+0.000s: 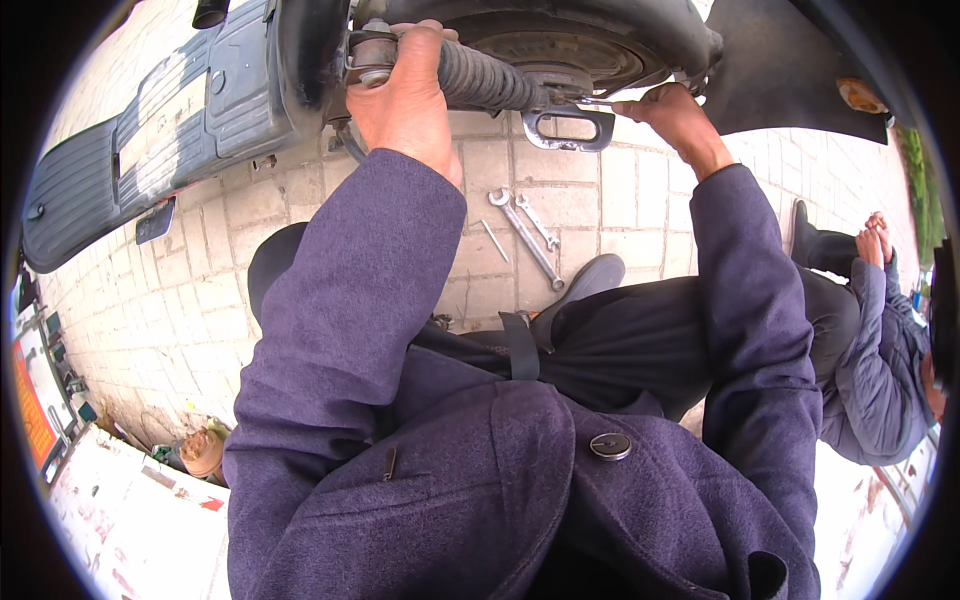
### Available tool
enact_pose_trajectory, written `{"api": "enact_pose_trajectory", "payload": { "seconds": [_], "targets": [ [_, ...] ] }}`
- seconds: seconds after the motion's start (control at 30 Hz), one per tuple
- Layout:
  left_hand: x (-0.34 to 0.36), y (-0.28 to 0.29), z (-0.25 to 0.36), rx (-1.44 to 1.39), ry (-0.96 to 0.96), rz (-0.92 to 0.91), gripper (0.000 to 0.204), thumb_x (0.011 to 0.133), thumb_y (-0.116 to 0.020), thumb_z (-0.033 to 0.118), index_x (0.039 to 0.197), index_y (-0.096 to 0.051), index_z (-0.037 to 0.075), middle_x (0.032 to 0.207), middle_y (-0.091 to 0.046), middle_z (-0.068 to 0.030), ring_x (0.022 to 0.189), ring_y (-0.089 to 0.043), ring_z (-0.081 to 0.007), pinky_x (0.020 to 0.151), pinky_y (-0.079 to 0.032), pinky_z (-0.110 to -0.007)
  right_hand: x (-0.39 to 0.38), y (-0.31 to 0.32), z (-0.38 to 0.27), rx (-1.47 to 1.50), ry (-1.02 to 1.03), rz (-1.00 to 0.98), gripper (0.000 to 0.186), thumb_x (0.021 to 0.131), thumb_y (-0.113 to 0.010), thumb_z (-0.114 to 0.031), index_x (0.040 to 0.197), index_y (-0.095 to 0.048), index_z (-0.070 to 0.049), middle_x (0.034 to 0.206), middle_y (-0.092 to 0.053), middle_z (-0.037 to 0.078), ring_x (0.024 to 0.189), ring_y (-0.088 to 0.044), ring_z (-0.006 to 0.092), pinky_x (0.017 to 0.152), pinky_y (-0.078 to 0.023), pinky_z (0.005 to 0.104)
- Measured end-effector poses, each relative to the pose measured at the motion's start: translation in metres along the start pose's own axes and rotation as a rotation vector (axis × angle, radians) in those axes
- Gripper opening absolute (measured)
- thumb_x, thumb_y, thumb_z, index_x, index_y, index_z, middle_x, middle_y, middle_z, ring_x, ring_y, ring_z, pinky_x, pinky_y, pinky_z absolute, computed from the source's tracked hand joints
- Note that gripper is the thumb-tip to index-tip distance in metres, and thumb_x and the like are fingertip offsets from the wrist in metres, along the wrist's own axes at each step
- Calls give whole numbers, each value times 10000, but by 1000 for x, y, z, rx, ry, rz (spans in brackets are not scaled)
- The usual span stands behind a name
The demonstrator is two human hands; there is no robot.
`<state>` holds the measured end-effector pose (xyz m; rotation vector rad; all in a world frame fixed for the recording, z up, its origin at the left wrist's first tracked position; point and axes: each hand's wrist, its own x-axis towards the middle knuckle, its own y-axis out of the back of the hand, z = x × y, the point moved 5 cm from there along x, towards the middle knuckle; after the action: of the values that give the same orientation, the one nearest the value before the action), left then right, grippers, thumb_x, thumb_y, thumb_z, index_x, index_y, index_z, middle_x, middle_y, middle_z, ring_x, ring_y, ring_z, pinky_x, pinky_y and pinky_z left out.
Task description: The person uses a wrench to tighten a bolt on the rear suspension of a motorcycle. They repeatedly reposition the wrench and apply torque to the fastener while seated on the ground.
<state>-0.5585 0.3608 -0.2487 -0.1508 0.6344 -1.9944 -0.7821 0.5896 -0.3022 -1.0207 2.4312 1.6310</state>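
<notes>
My left hand [405,105] is wrapped round the upper end of a coil-spring shock absorber [485,80] beside a bolted metal bracket [368,55]. The shock slants down to the right, beside a black tyre [620,25] and wheel. At its far end, above a black metal loop [566,130], my right hand [675,120] is closed on a slim metal tool [600,101], whose exact kind I cannot make out. Two open-ended wrenches [525,235] and a thin metal rod [494,240] lie on the paving below.
A scooter's ribbed footboard [160,130] fills the upper left, and a dark mudguard [790,70] the upper right. A seated co-worker [870,380] is at my right, hands together. A white signboard [120,510] and a brown bundle [200,452] sit at lower left.
</notes>
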Motion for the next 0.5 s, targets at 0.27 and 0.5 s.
{"api": "enact_pose_trajectory", "payload": {
  "seconds": [0.27,0.5],
  "targets": [
    [-1,0,2,5,3,11,261,887,-724,120,1097,-607,18,949,-730,-128,870,-702,-214,894,-557,-370,-20,9,-68,-213,141,157,502,863,-712,-456,905,-763,42,929,-717,305,947,-697,472,865,-540,498],
    [4,2,1,10,38,-42,281,877,-746,134,1101,-609,33,976,-730,-108,901,-695,-197,928,-537,-377,-46,-1,2,287,-52,-54,300,959,-700,-326,928,-733,-30,701,-497,-26,625,-445,82,517,-344,294]
  ]
}}
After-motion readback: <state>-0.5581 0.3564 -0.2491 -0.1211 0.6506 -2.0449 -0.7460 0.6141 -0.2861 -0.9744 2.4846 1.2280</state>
